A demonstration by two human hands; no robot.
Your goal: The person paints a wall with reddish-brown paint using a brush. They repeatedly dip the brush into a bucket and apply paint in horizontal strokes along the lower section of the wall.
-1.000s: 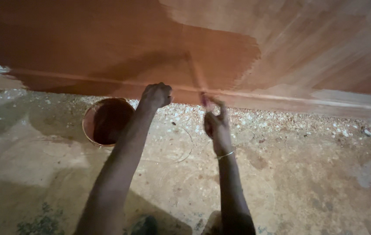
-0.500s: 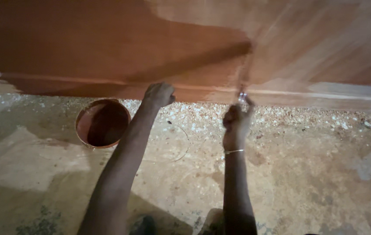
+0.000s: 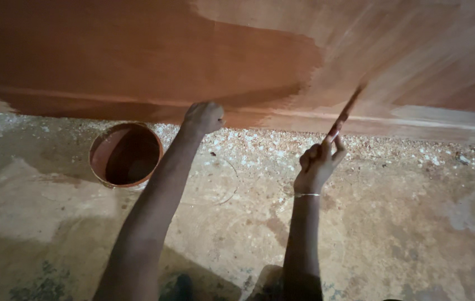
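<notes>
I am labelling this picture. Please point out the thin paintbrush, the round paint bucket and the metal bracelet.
thin paintbrush point(image 3: 344, 114), head view, middle of its handle
round paint bucket point(image 3: 99, 167), head view, left rim
metal bracelet point(image 3: 307, 195), head view, band on the right wrist

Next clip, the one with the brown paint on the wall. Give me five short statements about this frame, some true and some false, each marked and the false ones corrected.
1. The right hand holds a paintbrush. True.
2. The left hand is dipped in the bucket. False: it rests as a fist against the base of the wall, to the right of the bucket.
3. The bucket stands on the floor near the wall, its inside coated in brown. True.
4. The whole wall is evenly painted dark brown. False: the left part is dark brown, while the upper right is paler and streaky.
5. A thin bangle sits on the left wrist. False: it is on the right wrist.
</notes>
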